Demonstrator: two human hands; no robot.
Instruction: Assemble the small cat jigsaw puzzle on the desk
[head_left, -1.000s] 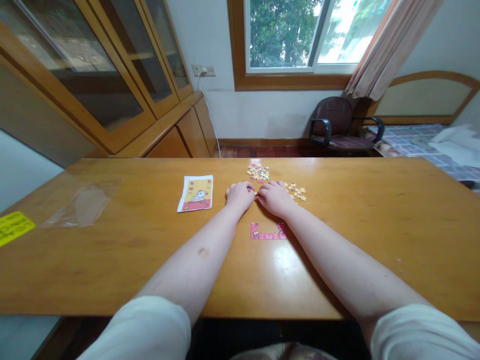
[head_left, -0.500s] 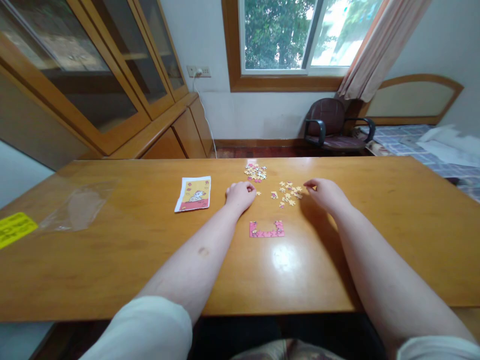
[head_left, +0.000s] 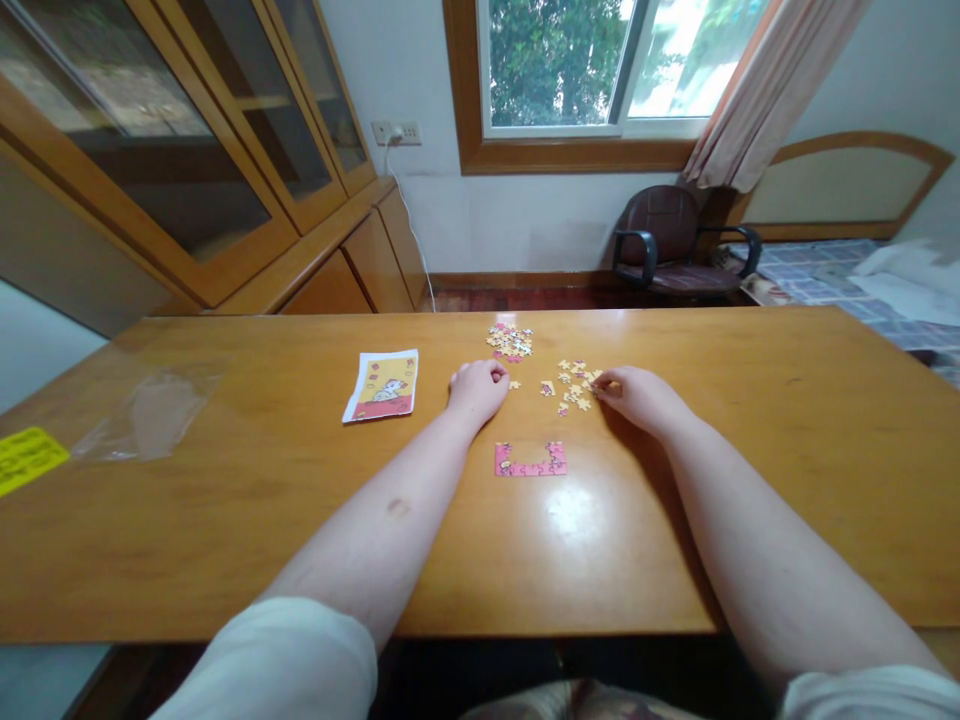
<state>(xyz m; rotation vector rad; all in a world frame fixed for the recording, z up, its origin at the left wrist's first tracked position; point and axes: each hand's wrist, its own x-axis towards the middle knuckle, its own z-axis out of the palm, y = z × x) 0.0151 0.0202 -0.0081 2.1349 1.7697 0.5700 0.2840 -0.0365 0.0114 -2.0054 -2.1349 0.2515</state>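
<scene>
My right hand (head_left: 634,395) is at the right edge of a loose group of yellow puzzle pieces (head_left: 576,392), thumb and fingertips pinched on a puzzle piece there. Resting on the table, my left hand (head_left: 478,386) has its fingers curled; what they hold, if anything, is hidden. A single yellow piece (head_left: 514,384) lies just right of that hand. Between the hands is another loose piece (head_left: 547,388). Nearer to me lies a joined pink puzzle section (head_left: 531,467), a U-shaped strip with raised ends. Behind my left hand sits a heap of mixed pieces (head_left: 510,342).
A picture sheet (head_left: 382,386) with a white animal on yellow and red lies left of my left hand. Further left are a clear plastic bag (head_left: 150,415) and a yellow label (head_left: 31,458). The wooden table (head_left: 262,500) has its far edge before a chair (head_left: 664,240).
My right hand has moved slightly left and nearer to me, onto the edge of the yellow pieces. My left hand stays in place. The view has shifted slightly.
</scene>
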